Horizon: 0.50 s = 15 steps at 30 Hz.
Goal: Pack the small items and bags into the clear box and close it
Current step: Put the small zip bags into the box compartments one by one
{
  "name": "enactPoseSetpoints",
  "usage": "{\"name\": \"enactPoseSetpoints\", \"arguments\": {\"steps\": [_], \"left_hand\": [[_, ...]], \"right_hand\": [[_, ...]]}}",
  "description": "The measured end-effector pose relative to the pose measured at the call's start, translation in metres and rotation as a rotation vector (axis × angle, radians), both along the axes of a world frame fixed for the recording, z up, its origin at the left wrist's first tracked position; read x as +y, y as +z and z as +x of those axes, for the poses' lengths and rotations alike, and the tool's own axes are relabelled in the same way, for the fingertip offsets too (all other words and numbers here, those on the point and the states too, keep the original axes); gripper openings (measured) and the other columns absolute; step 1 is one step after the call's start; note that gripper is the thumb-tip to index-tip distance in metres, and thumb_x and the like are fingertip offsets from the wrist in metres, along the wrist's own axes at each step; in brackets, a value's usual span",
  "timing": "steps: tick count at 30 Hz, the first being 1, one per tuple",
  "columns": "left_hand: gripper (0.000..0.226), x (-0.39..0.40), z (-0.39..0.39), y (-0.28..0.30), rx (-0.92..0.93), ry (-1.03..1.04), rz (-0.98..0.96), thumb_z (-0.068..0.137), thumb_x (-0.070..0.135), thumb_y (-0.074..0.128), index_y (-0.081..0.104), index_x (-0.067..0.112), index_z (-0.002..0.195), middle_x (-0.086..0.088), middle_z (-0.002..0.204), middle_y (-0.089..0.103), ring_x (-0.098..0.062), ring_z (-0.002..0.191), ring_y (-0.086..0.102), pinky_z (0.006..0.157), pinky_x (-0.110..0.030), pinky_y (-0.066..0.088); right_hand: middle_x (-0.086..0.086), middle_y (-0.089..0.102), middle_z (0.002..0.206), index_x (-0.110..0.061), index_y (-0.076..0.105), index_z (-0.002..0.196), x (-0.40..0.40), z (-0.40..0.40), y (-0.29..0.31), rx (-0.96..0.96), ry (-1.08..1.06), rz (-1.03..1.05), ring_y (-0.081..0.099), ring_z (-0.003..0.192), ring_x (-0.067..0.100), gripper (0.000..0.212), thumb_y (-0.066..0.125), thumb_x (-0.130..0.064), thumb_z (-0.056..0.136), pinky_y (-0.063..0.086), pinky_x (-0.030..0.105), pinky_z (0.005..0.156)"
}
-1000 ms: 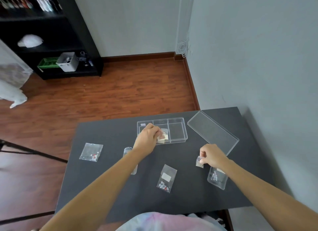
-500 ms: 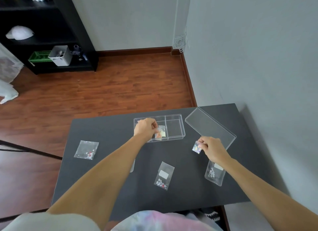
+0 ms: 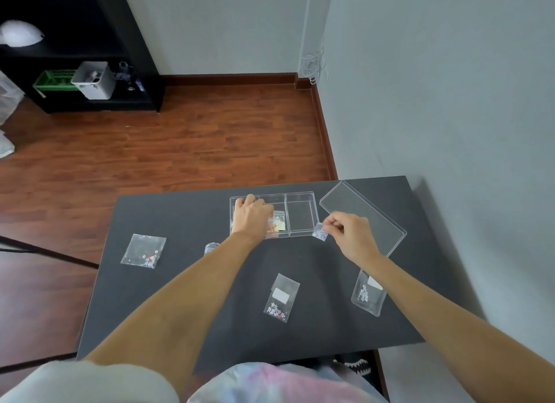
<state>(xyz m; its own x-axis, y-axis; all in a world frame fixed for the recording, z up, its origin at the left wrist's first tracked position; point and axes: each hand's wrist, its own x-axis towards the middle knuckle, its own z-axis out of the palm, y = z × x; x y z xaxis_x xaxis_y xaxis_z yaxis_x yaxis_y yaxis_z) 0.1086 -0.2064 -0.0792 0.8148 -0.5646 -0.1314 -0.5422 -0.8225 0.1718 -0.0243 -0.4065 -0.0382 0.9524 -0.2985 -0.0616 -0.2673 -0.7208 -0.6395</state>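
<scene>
On the dark tabletop (image 3: 180,297), furthest left, a small clear bag (image 3: 143,250) with tiny beads in its lower corner lies flat, well apart from everything else. Next, just beside the left forearm, the top of another little clear packet (image 3: 210,247) peeks out, mostly hidden by the arm. The left hand (image 3: 250,217) reaches into the left compartment of the clear box (image 3: 300,196), fingers curled down over it; whether they grip anything I cannot tell. A small bag with yellowish contents (image 3: 277,224) sits in the middle compartment, touching that hand. The right compartment of the box shows only its clear floor. Near the front of the tabletop a bag with a white label (image 3: 281,297) and beads at its lower end lies flat. The right hand (image 3: 350,234) is pinched shut on a tiny bag of pale beads (image 3: 320,232), held just at the box's near right corner. Behind that hand the clear lid (image 3: 363,216) lies at an angle, beside the box. Under the right forearm, a further beaded bag (image 3: 368,296) rests on the tabletop
</scene>
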Motion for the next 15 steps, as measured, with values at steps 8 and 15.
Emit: {"name": "enactPoseSetpoints", "arguments": {"steps": [8, 15], "left_hand": [[0.022, 0.041, -0.004, 0.024, 0.009, 0.148, -0.490, 0.090, 0.023, 0.064, 0.066, 0.017, 0.112, -0.002, 0.111, 0.063, -0.024, 0.107, 0.051, 0.093, -0.039, 0.041], [0.023, 0.121, -0.005, 0.014, 0.075, 0.435, -0.473, 0.094, 0.017, 0.056, 0.060, 0.010, 0.115, -0.011, 0.112, 0.061, -0.031, 0.108, 0.052, 0.093, -0.041, 0.045]], "right_hand": [[0.000, 0.074, 0.074, -0.011, 0.070, 0.077, 0.027, 0.037, 0.006, -0.036, 0.033, 0.005, 0.064, 0.067, 0.017, 0.009, 0.069, -0.013, 0.086, 0.049, 0.026, 0.069], [0.000, 0.075, 0.079, -0.009, 0.074, 0.077, 0.053, 0.065, 0.000, -0.030, 0.061, -0.037, 0.057, 0.086, 0.026, 0.014, 0.065, -0.010, 0.087, 0.043, 0.030, 0.075]]}}
